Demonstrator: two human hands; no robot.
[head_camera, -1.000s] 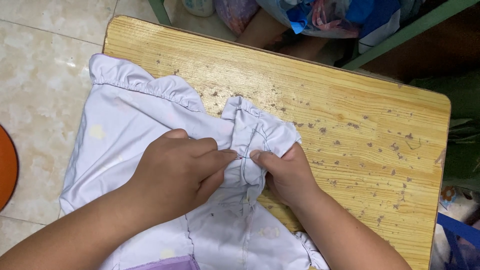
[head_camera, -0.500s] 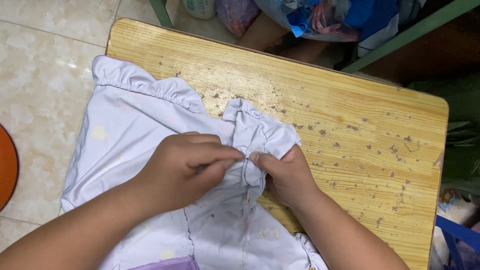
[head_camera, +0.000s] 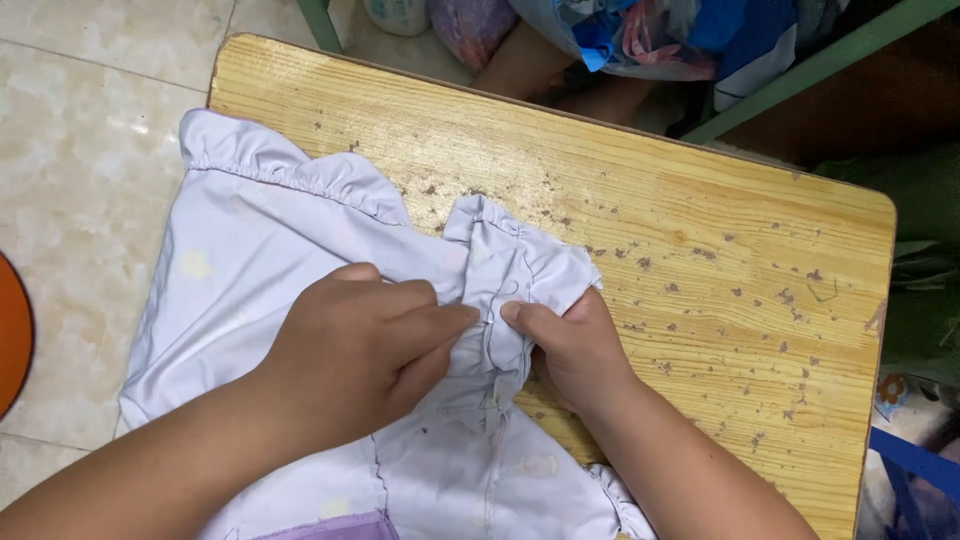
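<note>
We find both hands on a pale lilac garment (head_camera: 270, 260) spread on a worn wooden table (head_camera: 720, 260). The left hand (head_camera: 350, 350) lies knuckles up, its fingers closed together and pinching a gathered ridge of cloth (head_camera: 495, 300); the right hand (head_camera: 572, 350) meets it from the opposite side, thumb and fingers closed on the same ridge, so the two fingertip groups nearly touch. We judge both grips clamped on fabric, though the undersides of the fingers are hidden. From the pinch, the ridge runs away from us toward the far table edge and back toward us between the wrists: its long axis lies fore and aft, square to the line joining the hands. Neither hand is clearly nearer; the ridge sits between them. The bulk of the garment lies to the left of the grip, with a ruffled elastic hem (head_camera: 290, 170) beyond the left hand, and part of it overhangs the table's left edge above a pale tiled floor (head_camera: 80, 130). To the right of the grip the table top is bare, yellow and speckled with dark marks. Beyond the far edge we note green frame legs (head_camera: 800, 75) and a heap of blue and mixed fabric (head_camera: 650, 40). An orange disc (head_camera: 12, 340) shows at the left margin.
</note>
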